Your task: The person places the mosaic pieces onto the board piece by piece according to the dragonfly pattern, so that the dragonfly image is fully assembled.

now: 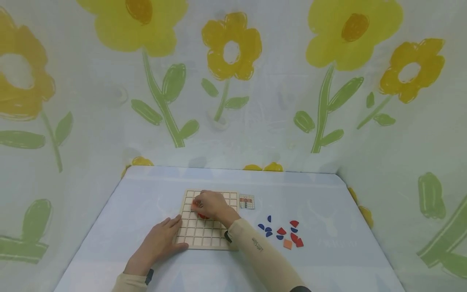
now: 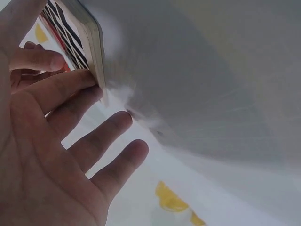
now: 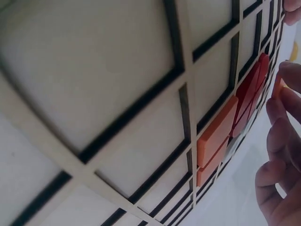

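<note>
My right hand (image 1: 211,204) reaches over the upper left of a wooden grid board (image 1: 197,232). Between thumb and fingertip it pinches an orange tile (image 3: 278,86), held off the board's surface in the right wrist view. Set in the grid near those fingers are orange square tiles (image 3: 218,128) and red curved pieces (image 3: 248,92); from the head, the hand partly covers them. My left hand (image 1: 160,238) rests at the board's left edge, fingers extended and thumb by the near corner. In the left wrist view its fingertips touch the board's side (image 2: 96,52).
A small printed pattern card (image 1: 247,201) lies just right of the board. Farther right, several loose pieces are scattered on the table: blue half-rounds (image 1: 269,219), red quarter-rounds (image 1: 294,223) and an orange square (image 1: 288,244). A flowered curtain (image 1: 255,134) rises behind the table.
</note>
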The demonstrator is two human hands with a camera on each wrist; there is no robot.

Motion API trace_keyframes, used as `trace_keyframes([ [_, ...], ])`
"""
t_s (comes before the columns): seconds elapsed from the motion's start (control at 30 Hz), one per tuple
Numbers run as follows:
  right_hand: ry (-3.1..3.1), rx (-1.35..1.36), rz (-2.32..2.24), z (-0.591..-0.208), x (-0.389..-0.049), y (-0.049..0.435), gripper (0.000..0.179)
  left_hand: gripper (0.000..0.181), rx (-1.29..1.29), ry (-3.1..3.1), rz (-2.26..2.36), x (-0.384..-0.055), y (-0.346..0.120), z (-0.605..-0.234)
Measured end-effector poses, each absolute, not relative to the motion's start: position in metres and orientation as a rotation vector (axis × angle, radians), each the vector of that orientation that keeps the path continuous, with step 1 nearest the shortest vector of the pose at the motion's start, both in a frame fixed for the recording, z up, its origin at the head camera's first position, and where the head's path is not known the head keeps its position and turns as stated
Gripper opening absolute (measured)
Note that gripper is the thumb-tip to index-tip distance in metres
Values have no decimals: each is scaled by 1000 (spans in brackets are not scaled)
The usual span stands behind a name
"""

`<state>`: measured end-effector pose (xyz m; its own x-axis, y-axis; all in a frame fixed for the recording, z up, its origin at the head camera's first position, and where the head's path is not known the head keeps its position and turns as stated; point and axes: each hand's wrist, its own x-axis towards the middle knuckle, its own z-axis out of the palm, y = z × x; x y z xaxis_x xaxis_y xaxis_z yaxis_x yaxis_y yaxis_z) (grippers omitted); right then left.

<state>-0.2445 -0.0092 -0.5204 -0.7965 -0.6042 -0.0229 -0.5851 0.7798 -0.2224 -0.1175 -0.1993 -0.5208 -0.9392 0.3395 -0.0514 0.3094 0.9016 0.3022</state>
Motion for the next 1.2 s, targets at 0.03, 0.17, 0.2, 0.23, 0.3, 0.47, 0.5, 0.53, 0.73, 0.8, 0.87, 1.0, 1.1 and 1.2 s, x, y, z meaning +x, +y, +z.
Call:
trace_keyframes([
  [0.03,2873,-959,-297,-521,-244,-10,25,88,505,2960,445,-118,-199,-521],
  [0.17,2866,-948,-267,-522,-244,-11,21,89,498,2957,444,-117,-199,-521],
  [0.2,2868,-947,-263,-522,-244,-11,21,89,497,2958,444,-117,-199,-521],
  [0.23,2871,-948,-263,-522,-244,-12,20,89,496,2958,443,-117,-199,-522],
  [0.3,2880,-948,-265,-522,-243,-12,20,89,496,2958,445,-117,-199,-522],
  [0.47,2896,-929,-255,-521,-242,-13,20,89,494,2950,450,-117,-200,-524],
  [0.5,2901,-923,-247,-521,-241,-14,21,88,496,2950,454,-116,-200,-524],
  [0.53,2904,-917,-239,-520,-241,-14,21,88,496,2950,461,-116,-200,-524],
  [0.73,2903,-886,-190,-520,-241,-17,24,88,499,2959,459,-117,-200,-526],
  [0.8,2899,-879,-180,-521,-241,-17,25,89,502,2960,456,-117,-200,-527],
  [0.87,2897,-871,-179,-521,-241,-17,25,89,504,2960,450,-118,-200,-527],
  [1.0,2891,-862,-195,-523,-243,-17,25,89,503,2964,440,-118,-201,-526],
  [1.1,2888,-854,-211,-524,-244,-17,25,89,507,2968,442,-118,-200,-524],
  [1.2,2882,-844,-223,-525,-244,-17,28,89,516,2966,445,-118,-200,-522],
])
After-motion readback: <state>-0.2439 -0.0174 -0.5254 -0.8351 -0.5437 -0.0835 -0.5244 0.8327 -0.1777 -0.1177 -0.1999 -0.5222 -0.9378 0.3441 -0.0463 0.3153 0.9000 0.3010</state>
